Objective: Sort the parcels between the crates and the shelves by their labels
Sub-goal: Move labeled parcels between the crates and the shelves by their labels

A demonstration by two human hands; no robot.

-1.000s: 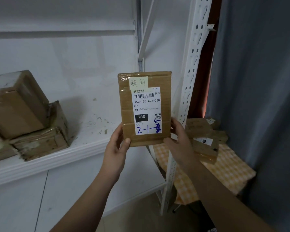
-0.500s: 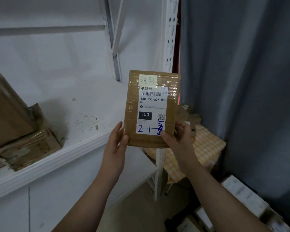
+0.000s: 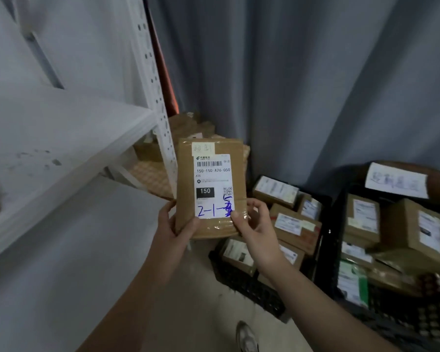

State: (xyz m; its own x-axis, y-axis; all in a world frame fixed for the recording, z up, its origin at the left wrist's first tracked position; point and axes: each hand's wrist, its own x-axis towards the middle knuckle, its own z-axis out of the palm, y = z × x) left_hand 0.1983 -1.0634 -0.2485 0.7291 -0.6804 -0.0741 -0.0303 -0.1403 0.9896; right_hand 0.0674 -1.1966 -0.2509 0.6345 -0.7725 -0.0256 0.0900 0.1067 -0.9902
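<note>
A flat brown cardboard parcel stands upright in front of me, its white label facing me with "150-150-A26-050" printed and "2-1-5" in blue pen. My left hand grips its lower left edge, thumb on the front. My right hand pinches the lower right corner, thumb on the label. Below to the right, a black crate holds several labelled parcels, and a second black crate holds more. The white shelf runs along the left.
A white perforated shelf post rises just left of the parcel. Behind it, a low surface with a checked cloth carries a few brown boxes. Grey curtain closes off the back. A handwritten paper sign sits above the right crate. My shoe shows on the floor.
The view has swung right and down, from the shelf to the crates on the floor. Both hands still hold the parcel, carried rightwards away from the shelf.
</note>
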